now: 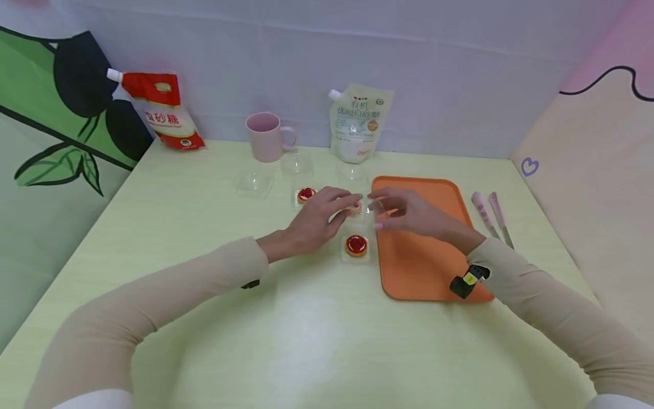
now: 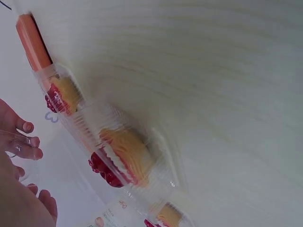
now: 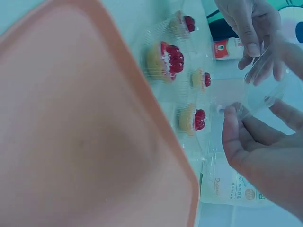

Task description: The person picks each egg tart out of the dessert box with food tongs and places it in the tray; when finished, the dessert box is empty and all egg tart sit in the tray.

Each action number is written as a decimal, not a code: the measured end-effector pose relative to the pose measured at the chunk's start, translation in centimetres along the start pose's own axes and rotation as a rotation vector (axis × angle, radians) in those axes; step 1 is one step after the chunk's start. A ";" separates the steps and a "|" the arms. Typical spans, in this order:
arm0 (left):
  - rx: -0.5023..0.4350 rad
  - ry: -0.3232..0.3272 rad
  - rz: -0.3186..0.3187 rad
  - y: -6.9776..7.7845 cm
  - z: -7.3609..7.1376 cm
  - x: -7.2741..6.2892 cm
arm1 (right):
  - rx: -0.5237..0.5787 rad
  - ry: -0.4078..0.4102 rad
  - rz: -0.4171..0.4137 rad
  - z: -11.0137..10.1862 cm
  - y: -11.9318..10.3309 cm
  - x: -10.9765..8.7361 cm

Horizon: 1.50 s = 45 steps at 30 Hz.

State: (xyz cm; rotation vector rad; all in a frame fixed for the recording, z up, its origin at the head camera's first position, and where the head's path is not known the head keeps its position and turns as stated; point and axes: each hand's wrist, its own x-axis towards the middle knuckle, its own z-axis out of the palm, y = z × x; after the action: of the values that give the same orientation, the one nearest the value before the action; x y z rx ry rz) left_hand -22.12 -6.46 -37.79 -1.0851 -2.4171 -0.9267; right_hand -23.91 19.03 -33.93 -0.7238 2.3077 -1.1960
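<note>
Landmark: orange tray [image 1: 426, 272]. Left hand [image 1: 319, 224] out left of tray, thumb and fingers pinching one rim of a clear plastic lid [image 3: 262, 90]. Right hand [image 1: 406, 215] above tray's left side, pinching the lid's opposite rim, other fingers loosely bent. Lid held up off the table [image 1: 306, 335], by tray's left edge.

Under and around the hands, left of tray: front tart [image 1: 356, 245] in clear plastic base, just beside tray's left edge, narrow gap. Rear tart [image 1: 306, 195] farther left of tray. More tarts there, partly hidden by the hands in head view.

Clear domes [image 1: 254, 182] stand behind and left of tray, close-set, tight room. Pink mug [image 1: 265, 139] farther back left; white pouch [image 1: 357, 130] behind tray's left corner, by the wall; red sugar bag [image 1: 168, 122] far left. Two pink-handled utensils [image 1: 497, 210] right of tray, small gap to its edge. Right forearm crosses tray's right edge. Widest open room: tabletop in front of tray and to its front left.
</note>
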 end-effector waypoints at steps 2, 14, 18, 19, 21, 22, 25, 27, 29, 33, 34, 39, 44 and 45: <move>-0.018 0.031 0.027 0.0 -0.2 0.3 | 0.060 0.000 0.014 -0.1 -0.3 -0.1; 0.061 0.143 0.110 -0.2 -0.6 0.9 | 0.285 -0.034 0.060 0.1 -1.1 0.2; 0.059 0.176 0.086 -0.4 -0.6 1.1 | 0.341 -0.045 0.107 0.2 -1.5 0.5; 0.052 0.180 0.073 -0.5 -0.6 1.1 | 0.341 -0.046 0.112 0.2 -1.6 0.5; 0.032 0.177 0.035 -0.6 -0.7 1.2 | 0.339 -0.037 0.121 0.2 -1.8 0.7; 0.021 0.173 0.011 -0.6 -0.8 1.2 | 0.335 -0.028 0.121 0.3 -1.8 0.7; -0.017 0.168 -0.066 -0.6 -1.1 1.4 | 0.297 0.027 0.121 0.5 -1.9 1.0; -0.045 0.175 -0.121 -0.4 -1.4 1.5 | 0.246 0.081 0.096 0.7 -1.9 1.3; -0.071 0.186 -0.168 -0.4 -1.6 1.7 | 0.175 0.145 0.050 1.1 -1.9 1.5; -0.121 0.202 -0.242 -0.3 -2.0 1.8 | 0.059 0.271 -0.070 1.9 -2.0 1.9; -0.134 0.204 -0.258 -0.3 -2.1 1.9 | 0.041 0.297 -0.094 2.0 -2.0 2.0; -0.198 0.197 -0.362 -0.4 -2.7 1.9 | -0.064 0.404 -0.208 2.7 -2.0 2.6; -0.282 0.166 -0.498 -1.0 -3.9 1.6 | -0.210 0.440 -0.351 3.1 -2.3 3.7; -0.295 0.160 -0.521 -1.2 -4.3 1.5 | -0.217 0.432 -0.363 3.0 -2.5 3.9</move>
State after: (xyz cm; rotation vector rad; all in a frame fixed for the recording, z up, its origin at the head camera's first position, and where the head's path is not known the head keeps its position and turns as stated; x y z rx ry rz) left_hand -23.86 -9.12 -34.34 -0.4280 -2.5202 -1.5079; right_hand -24.51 13.49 -34.03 -1.0890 2.7783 -1.3796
